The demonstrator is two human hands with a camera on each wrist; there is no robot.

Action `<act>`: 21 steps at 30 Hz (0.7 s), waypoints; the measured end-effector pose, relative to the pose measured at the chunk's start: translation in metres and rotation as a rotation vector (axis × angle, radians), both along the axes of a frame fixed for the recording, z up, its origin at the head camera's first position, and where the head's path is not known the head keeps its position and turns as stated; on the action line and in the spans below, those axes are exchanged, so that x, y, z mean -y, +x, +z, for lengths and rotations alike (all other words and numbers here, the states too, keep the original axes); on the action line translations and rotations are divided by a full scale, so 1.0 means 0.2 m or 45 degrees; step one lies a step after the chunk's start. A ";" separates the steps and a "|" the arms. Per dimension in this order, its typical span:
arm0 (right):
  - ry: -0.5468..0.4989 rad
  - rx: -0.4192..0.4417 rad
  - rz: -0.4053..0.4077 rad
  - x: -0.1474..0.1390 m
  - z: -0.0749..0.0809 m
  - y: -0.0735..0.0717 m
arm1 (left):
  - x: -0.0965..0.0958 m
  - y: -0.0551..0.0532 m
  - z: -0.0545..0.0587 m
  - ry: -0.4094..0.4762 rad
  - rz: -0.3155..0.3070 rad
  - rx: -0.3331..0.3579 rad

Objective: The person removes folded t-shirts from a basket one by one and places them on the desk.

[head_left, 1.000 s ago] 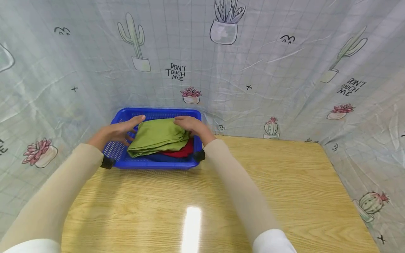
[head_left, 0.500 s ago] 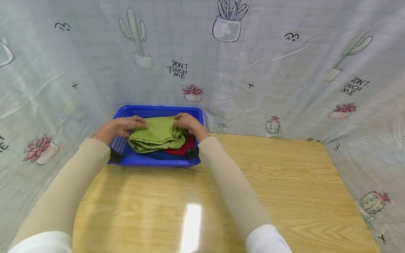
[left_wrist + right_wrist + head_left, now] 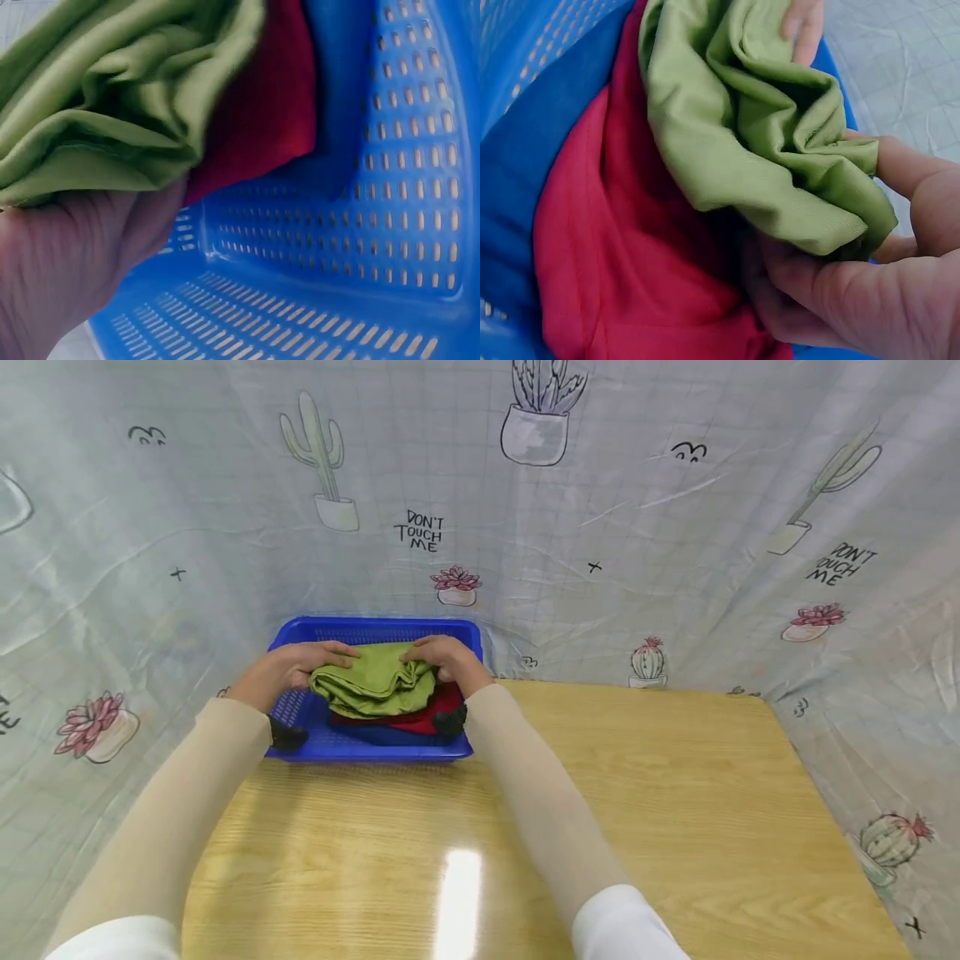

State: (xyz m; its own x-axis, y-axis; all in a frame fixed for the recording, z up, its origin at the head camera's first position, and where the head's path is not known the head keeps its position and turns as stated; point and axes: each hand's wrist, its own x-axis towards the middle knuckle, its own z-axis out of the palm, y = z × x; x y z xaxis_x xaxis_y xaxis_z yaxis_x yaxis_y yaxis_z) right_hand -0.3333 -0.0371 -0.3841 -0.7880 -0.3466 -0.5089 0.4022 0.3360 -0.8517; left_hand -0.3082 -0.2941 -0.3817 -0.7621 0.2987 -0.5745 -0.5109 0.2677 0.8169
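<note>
A folded green cloth (image 3: pixel 375 681) is held between my two hands, above the other cloths in the blue basket (image 3: pixel 390 625). My left hand (image 3: pixel 303 662) grips its left side, and my right hand (image 3: pixel 446 657) grips its right side with the fabric bunched between thumb and fingers. In the right wrist view, the green cloth (image 3: pixel 742 127) shows loose folds over a red cloth (image 3: pixel 630 247). Beneath the red one lies a blue cloth (image 3: pixel 341 97), seen at the edge in the left wrist view. Some of my left fingers are hidden under the green fabric.
The perforated basket stands on a wooden table (image 3: pixel 637 802), against a hanging curtain (image 3: pixel 525 552) printed with cacti. Table surface stretches to the right and in front of the basket. A bright light reflection (image 3: pixel 457 902) lies near the front.
My left hand has moved from beside the green cloth to gripping its left side. The cloth has bunched up and risen, uncovering more of the red and blue cloths underneath.
</note>
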 end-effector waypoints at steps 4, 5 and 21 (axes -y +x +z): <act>-0.012 0.055 0.026 0.01 0.00 -0.01 | 0.01 0.00 0.00 -0.106 -0.105 -0.013; -0.011 0.068 0.034 0.01 -0.01 -0.01 | 0.02 0.00 0.00 -0.113 -0.112 -0.008; -0.127 0.148 0.072 0.00 -0.08 -0.03 | 0.07 -0.01 -0.11 -0.293 -0.064 -0.055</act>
